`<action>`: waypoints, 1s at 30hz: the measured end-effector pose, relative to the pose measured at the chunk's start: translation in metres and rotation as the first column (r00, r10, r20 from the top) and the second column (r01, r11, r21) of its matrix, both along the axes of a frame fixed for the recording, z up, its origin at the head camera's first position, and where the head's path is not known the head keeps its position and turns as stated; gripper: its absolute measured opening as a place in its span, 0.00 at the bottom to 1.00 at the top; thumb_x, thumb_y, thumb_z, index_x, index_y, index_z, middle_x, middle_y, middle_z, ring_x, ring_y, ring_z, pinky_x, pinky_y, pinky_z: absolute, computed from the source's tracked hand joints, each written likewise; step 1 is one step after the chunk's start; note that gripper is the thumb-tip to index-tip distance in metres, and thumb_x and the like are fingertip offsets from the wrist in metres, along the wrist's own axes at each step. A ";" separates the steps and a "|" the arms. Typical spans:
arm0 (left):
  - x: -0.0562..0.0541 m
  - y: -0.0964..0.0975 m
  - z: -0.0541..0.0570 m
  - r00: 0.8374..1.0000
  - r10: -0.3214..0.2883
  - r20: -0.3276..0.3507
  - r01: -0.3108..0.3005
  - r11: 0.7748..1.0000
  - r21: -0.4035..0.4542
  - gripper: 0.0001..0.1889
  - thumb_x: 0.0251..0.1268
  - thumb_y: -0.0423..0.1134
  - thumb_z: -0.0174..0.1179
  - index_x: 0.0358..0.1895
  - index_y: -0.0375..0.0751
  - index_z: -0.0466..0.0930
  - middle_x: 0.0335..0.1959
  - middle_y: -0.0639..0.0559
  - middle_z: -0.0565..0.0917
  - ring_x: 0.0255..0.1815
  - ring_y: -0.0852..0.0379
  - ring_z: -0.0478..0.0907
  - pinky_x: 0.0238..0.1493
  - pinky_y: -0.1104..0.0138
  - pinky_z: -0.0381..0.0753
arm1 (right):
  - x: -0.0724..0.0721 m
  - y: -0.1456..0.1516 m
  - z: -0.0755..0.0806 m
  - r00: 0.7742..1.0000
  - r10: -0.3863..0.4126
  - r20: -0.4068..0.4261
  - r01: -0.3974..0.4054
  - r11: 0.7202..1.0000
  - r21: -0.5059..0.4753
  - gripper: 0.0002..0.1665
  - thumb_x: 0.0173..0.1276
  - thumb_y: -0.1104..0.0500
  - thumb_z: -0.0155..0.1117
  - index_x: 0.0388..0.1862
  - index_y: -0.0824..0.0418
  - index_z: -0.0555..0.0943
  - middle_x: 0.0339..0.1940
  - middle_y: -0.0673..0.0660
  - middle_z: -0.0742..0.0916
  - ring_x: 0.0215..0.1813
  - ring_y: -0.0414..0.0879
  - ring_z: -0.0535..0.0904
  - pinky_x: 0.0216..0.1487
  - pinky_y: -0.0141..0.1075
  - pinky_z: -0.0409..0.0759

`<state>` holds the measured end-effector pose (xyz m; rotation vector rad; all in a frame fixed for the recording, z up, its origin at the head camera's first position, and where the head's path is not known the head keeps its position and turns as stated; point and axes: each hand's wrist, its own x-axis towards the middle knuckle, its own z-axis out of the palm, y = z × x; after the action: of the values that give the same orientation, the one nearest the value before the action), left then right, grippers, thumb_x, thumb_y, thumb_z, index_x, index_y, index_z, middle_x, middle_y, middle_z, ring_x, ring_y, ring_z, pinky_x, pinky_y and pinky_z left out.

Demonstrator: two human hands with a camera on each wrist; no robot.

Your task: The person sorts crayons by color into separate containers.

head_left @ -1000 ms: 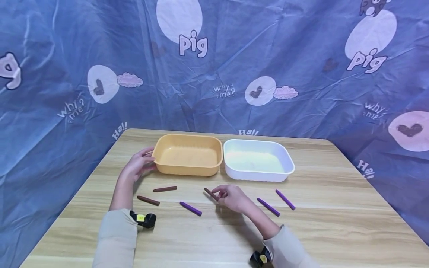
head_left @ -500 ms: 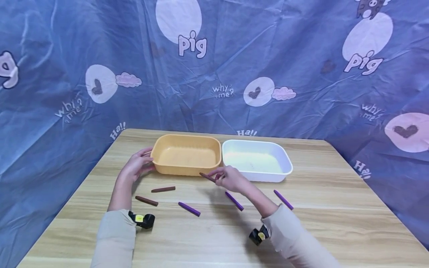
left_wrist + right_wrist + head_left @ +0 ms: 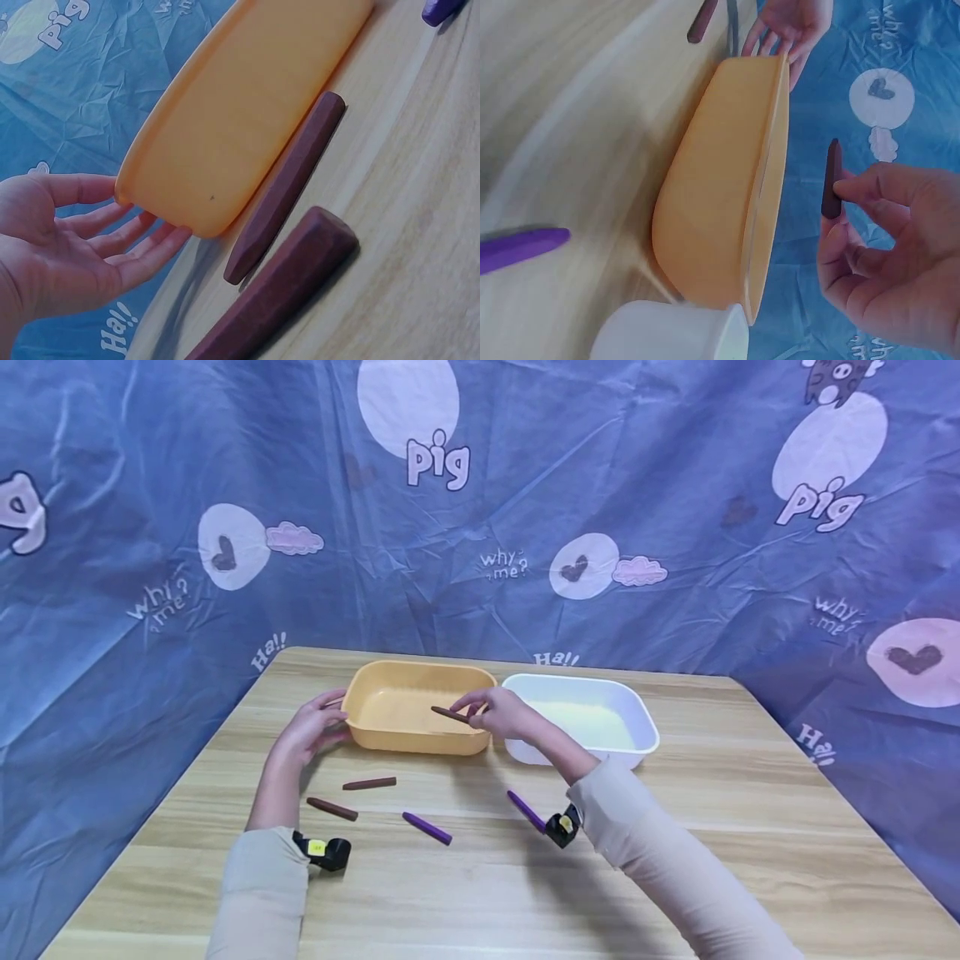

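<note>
My right hand (image 3: 504, 713) pinches a brown crayon (image 3: 447, 714) between thumb and fingertips, above the right part of an orange basin (image 3: 420, 742). In the right wrist view this crayon (image 3: 830, 184) stands apart from the rim. At the basin's left end, my left hand (image 3: 309, 727) touches the rim and outer wall with nearly straight thumb and fingers, as the left wrist view shows. Two brown crayons, one nearer the basin (image 3: 369, 783) and one nearer me (image 3: 332, 809), lie on the table. Purple crayons lie at the centre (image 3: 427, 828) and beside the right wrist (image 3: 526, 810).
A white basin (image 3: 577, 752) stands just right of the orange one, partly covered by the right hand and forearm. Both are on a wooden table (image 3: 420, 902). A printed blue cloth (image 3: 480, 510) hangs behind. Black wrist cameras sit at both cuffs.
The right hand has lifted the brown crayon from the table and carried it up and left over the orange basin. The right forearm now hides purple crayons at the right. The left hand stays put.
</note>
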<state>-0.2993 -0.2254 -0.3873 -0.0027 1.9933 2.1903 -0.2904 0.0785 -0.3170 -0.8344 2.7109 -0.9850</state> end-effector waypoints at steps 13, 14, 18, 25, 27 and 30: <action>-0.001 0.000 0.000 1.000 0.008 0.012 -0.008 1.000 0.001 0.32 0.64 0.22 0.41 0.71 0.32 0.43 0.69 0.32 0.51 0.65 0.38 0.56 0.57 0.56 0.67 | -0.043 -0.027 -0.004 0.999 0.045 -0.031 -0.044 0.998 0.045 0.20 0.56 0.72 0.56 0.48 0.62 0.82 0.36 0.58 0.85 0.35 0.45 0.78 0.31 0.31 0.72; -0.001 0.000 0.001 1.000 0.010 0.012 -0.010 1.000 0.001 0.32 0.64 0.22 0.41 0.71 0.32 0.43 0.69 0.32 0.51 0.65 0.38 0.56 0.57 0.56 0.67 | -0.046 -0.030 -0.005 0.998 0.047 -0.034 -0.045 0.997 0.061 0.20 0.56 0.71 0.57 0.48 0.61 0.82 0.36 0.57 0.85 0.34 0.43 0.77 0.30 0.30 0.71; -0.002 0.001 0.001 1.000 0.015 0.013 -0.015 1.000 0.002 0.31 0.64 0.22 0.42 0.71 0.32 0.44 0.68 0.32 0.52 0.64 0.38 0.57 0.56 0.57 0.69 | -0.055 -0.038 -0.010 0.998 0.054 -0.041 -0.049 0.993 0.107 0.21 0.55 0.72 0.56 0.47 0.59 0.83 0.35 0.55 0.86 0.31 0.40 0.74 0.28 0.28 0.67; -0.002 0.001 0.000 0.999 0.030 0.017 -0.030 0.999 0.013 0.31 0.64 0.22 0.41 0.70 0.32 0.45 0.68 0.32 0.53 0.64 0.38 0.57 0.55 0.56 0.70 | -0.085 -0.044 -0.035 0.990 0.131 -0.043 -0.125 0.985 0.117 0.24 0.52 0.73 0.53 0.43 0.55 0.84 0.33 0.54 0.85 0.32 0.44 0.76 0.28 0.33 0.70; -0.002 0.001 0.000 0.999 0.032 0.018 -0.032 0.999 0.017 0.31 0.64 0.22 0.41 0.70 0.32 0.45 0.68 0.32 0.53 0.64 0.37 0.56 0.55 0.56 0.70 | -0.104 -0.043 -0.055 0.983 0.175 -0.055 -0.170 0.981 0.090 0.25 0.49 0.73 0.52 0.40 0.52 0.85 0.29 0.52 0.84 0.28 0.42 0.75 0.25 0.31 0.69; -0.002 0.001 0.000 0.999 0.030 0.014 -0.031 0.999 0.013 0.31 0.64 0.22 0.41 0.70 0.31 0.45 0.68 0.31 0.52 0.64 0.36 0.56 0.54 0.57 0.70 | -0.115 -0.044 -0.067 0.986 0.165 -0.016 -0.163 0.982 0.097 0.26 0.48 0.75 0.50 0.37 0.52 0.86 0.25 0.51 0.82 0.25 0.41 0.73 0.23 0.30 0.66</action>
<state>-0.3008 -0.2241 -0.3873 -0.0469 1.9846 2.2153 -0.4052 0.0344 -0.3842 -1.0380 2.6338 -0.8094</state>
